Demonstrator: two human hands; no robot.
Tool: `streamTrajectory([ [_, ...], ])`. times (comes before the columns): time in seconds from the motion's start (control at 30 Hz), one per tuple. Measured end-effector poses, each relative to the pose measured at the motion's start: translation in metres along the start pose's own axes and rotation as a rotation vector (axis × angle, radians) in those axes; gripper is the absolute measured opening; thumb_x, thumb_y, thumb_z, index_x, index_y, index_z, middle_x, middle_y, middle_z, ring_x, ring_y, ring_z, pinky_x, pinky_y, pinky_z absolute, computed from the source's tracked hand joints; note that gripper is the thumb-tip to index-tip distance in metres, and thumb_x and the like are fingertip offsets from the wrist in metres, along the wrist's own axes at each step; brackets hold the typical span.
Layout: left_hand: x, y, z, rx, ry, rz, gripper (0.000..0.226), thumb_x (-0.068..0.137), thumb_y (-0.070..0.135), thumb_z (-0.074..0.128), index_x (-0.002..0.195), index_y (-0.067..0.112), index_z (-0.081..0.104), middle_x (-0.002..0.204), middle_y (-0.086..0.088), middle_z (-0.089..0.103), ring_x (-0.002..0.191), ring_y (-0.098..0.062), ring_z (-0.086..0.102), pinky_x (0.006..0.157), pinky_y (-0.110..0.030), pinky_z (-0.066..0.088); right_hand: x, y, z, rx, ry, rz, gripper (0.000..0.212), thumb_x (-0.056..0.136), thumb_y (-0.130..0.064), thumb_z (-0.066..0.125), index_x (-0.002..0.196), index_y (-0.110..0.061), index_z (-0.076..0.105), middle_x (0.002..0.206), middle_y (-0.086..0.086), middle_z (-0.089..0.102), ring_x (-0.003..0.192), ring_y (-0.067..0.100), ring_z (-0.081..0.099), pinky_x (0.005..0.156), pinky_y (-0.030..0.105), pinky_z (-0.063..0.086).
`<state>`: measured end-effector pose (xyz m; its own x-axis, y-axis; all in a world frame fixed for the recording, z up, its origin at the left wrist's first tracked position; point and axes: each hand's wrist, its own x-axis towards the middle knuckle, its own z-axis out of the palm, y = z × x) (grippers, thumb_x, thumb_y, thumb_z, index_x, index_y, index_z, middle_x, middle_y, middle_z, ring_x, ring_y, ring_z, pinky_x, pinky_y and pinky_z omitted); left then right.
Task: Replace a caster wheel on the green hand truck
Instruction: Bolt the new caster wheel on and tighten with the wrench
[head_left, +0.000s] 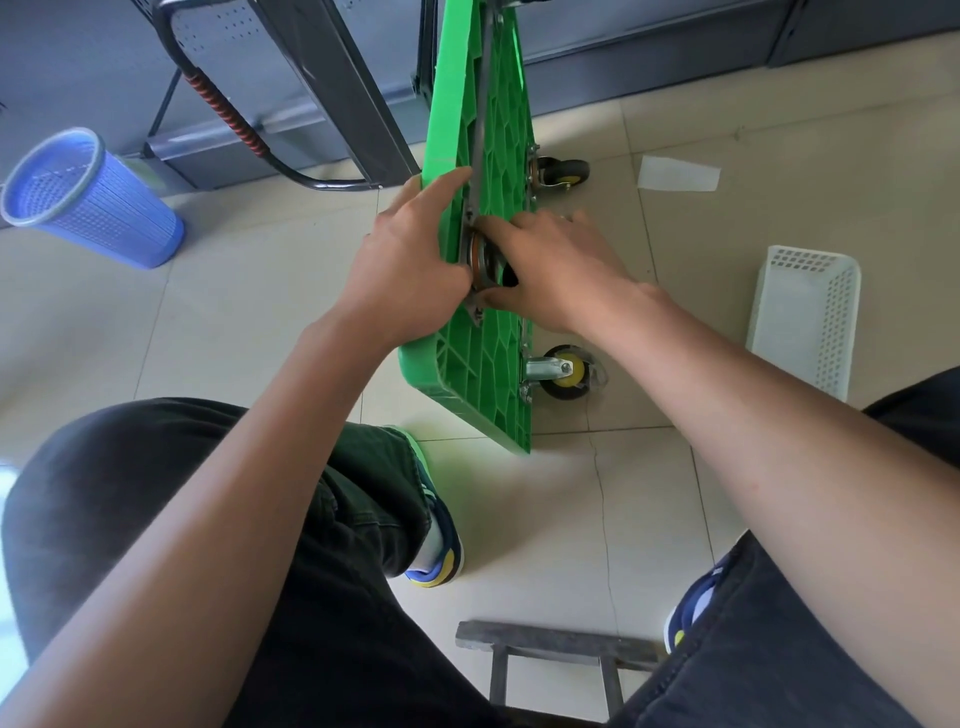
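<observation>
Dark trousers (311, 597) fill the bottom of the frame, with a small stool (556, 654) between the knees. At centre the green hand truck (483, 364) stands on edge on the tiled floor (234, 322). The left hand (410, 270) holds its edge, fingers curled over the rim. The right hand (556, 265) grips the caster wheel (485, 260) against the underside. Two mounted casters (563, 371) sit at the lower edge. A blue basket (88, 202) lies upper left and a white tray (805, 317) lies at right.
</observation>
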<state>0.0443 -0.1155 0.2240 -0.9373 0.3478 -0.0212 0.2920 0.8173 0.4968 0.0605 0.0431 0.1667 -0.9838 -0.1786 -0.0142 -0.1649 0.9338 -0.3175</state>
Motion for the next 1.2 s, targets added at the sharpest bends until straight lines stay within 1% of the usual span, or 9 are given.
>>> streamTrajectory([
  [0.07, -0.0008, -0.0004, 0.0007, -0.002, 0.002, 0.001, 0.083, 0.078, 0.007, 0.064, 0.153, 0.031, 0.039, 0.144, 0.006, 0.049, 0.122, -0.023, 0.053, 0.098, -0.040, 0.049, -0.0004, 0.0002, 0.0004, 0.020, 0.003, 0.000, 0.079, 0.090, -0.059, 0.067, 0.155, -0.028, 0.034, 0.127, 0.008, 0.064, 0.120, 0.031, 0.057, 0.099, 0.047, 0.039],
  [0.13, -0.0015, -0.0001, 0.0015, -0.016, 0.003, 0.006, 0.083, 0.077, 0.007, 0.063, 0.153, 0.030, 0.039, 0.144, 0.005, 0.049, 0.121, -0.024, 0.054, 0.097, -0.042, 0.050, -0.0009, 0.0008, 0.0004, 0.031, 0.005, -0.001, 0.080, 0.089, -0.061, 0.067, 0.155, -0.028, 0.034, 0.128, 0.008, 0.064, 0.121, 0.031, 0.057, 0.100, 0.047, 0.039],
  [0.33, -0.0019, 0.0013, 0.0021, -0.047, 0.001, 0.001, 0.084, 0.075, 0.008, 0.062, 0.152, 0.029, 0.040, 0.141, 0.004, 0.050, 0.119, -0.025, 0.054, 0.096, -0.046, 0.051, -0.0010, 0.0030, 0.0021, 0.040, 0.027, -0.010, 0.079, 0.087, -0.062, 0.068, 0.152, -0.028, 0.038, 0.129, 0.007, 0.064, 0.120, 0.031, 0.057, 0.097, 0.047, 0.041],
  [0.53, -0.0023, 0.0035, 0.0015, -0.054, -0.004, -0.004, 0.084, 0.075, 0.006, 0.063, 0.153, 0.030, 0.040, 0.144, 0.005, 0.048, 0.114, -0.025, 0.058, 0.092, -0.046, 0.053, -0.0038, 0.0023, 0.0031, 0.087, 0.068, -0.006, 0.081, 0.086, -0.056, 0.075, 0.149, -0.018, 0.040, 0.133, 0.008, 0.063, 0.121, 0.031, 0.058, 0.097, 0.047, 0.042],
  [0.7, -0.0026, 0.0039, 0.0011, -0.061, -0.007, -0.002, 0.084, 0.075, 0.006, 0.064, 0.152, 0.028, 0.040, 0.145, 0.005, 0.048, 0.114, -0.025, 0.059, 0.093, -0.047, 0.053, -0.0046, 0.0018, 0.0022, 0.095, 0.084, -0.013, 0.072, 0.085, -0.057, 0.075, 0.139, -0.017, 0.050, 0.125, 0.006, 0.065, 0.113, 0.030, 0.061, 0.092, 0.045, 0.044],
  [0.87, -0.0027, 0.0038, 0.0010, -0.059, -0.004, -0.003, 0.084, 0.075, 0.006, 0.064, 0.152, 0.029, 0.040, 0.144, 0.006, 0.048, 0.113, -0.025, 0.059, 0.091, -0.047, 0.054, -0.0059, 0.0013, 0.0024, 0.108, 0.095, -0.007, 0.072, 0.086, -0.056, 0.075, 0.141, -0.017, 0.049, 0.128, 0.006, 0.065, 0.117, 0.030, 0.060, 0.094, 0.046, 0.042],
  [1.03, -0.0026, 0.0030, 0.0015, -0.063, 0.003, -0.002, 0.082, 0.078, 0.005, 0.063, 0.152, 0.029, 0.040, 0.144, 0.005, 0.048, 0.115, -0.023, 0.058, 0.093, -0.045, 0.053, -0.0076, 0.0011, 0.0007, 0.157, 0.097, -0.013, 0.069, 0.085, -0.053, 0.076, 0.138, -0.017, 0.052, 0.121, 0.008, 0.066, 0.106, 0.030, 0.063, 0.085, 0.044, 0.052],
  [1.1, -0.0026, 0.0024, 0.0018, -0.059, 0.003, -0.001, 0.082, 0.077, 0.007, 0.063, 0.152, 0.029, 0.040, 0.144, 0.006, 0.048, 0.115, -0.023, 0.057, 0.093, -0.045, 0.053, -0.0084, 0.0007, 0.0005, 0.164, 0.102, -0.017, 0.069, 0.085, -0.052, 0.077, 0.139, -0.018, 0.052, 0.120, 0.007, 0.067, 0.105, 0.029, 0.063, 0.082, 0.043, 0.053],
  [1.2, -0.0027, 0.0019, 0.0024, -0.054, 0.003, -0.005, 0.082, 0.076, 0.008, 0.064, 0.152, 0.031, 0.041, 0.144, 0.006, 0.048, 0.117, -0.024, 0.056, 0.094, -0.045, 0.052, -0.0086, 0.0008, 0.0001, 0.167, 0.106, -0.018, 0.071, 0.085, -0.053, 0.077, 0.141, -0.019, 0.051, 0.121, 0.007, 0.067, 0.107, 0.028, 0.063, 0.084, 0.043, 0.054],
])
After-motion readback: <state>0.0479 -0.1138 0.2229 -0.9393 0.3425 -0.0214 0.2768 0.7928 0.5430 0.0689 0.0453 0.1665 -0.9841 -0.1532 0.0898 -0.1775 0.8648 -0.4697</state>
